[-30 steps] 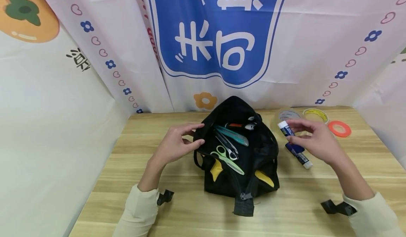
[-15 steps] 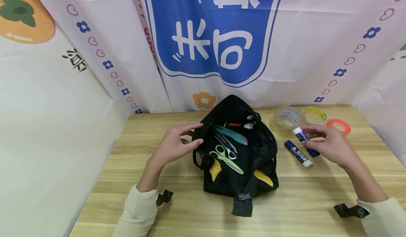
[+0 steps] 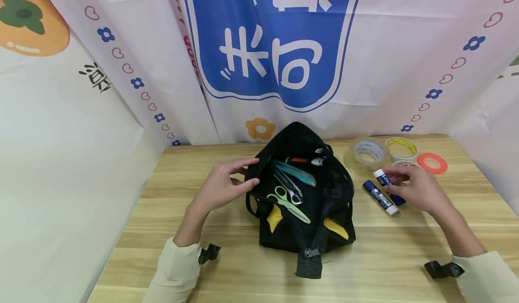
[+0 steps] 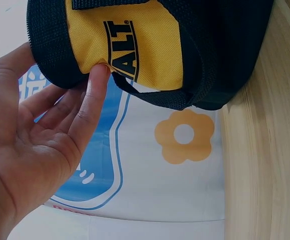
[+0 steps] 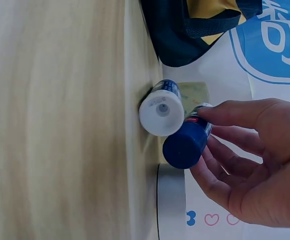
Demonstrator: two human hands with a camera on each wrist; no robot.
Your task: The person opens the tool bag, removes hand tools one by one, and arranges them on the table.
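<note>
My left hand (image 3: 222, 182) pinches the left rim of an open black-and-yellow tool bag (image 3: 285, 240); the left wrist view shows my thumb on its yellow panel (image 4: 155, 50). Inside lie green scissors (image 3: 298, 212), a teal utility knife (image 3: 298, 174), a silver-and-black cutter (image 3: 291, 188) and a tool with a red-and-black handle (image 3: 299, 160). Right of the bag, my right hand (image 3: 421, 189) holds a blue glue stick (image 5: 187, 145) with a white end between thumb and fingers, tilted. Close beside it, a second glue stick (image 3: 380, 197) lies on the table.
Behind my right hand lie a clear tape roll (image 3: 356, 158), a roll with a yellow core (image 3: 401, 140) and an orange-red ring of tape (image 3: 442, 166). Another roll (image 3: 405, 164) is partly hidden by the hand. A printed cloth (image 3: 385, 82) hangs behind the wooden table (image 3: 235, 276).
My right hand has carried the glue stick right and down, away from the bag, to beside the second glue stick. The left hand keeps its hold on the bag rim.
</note>
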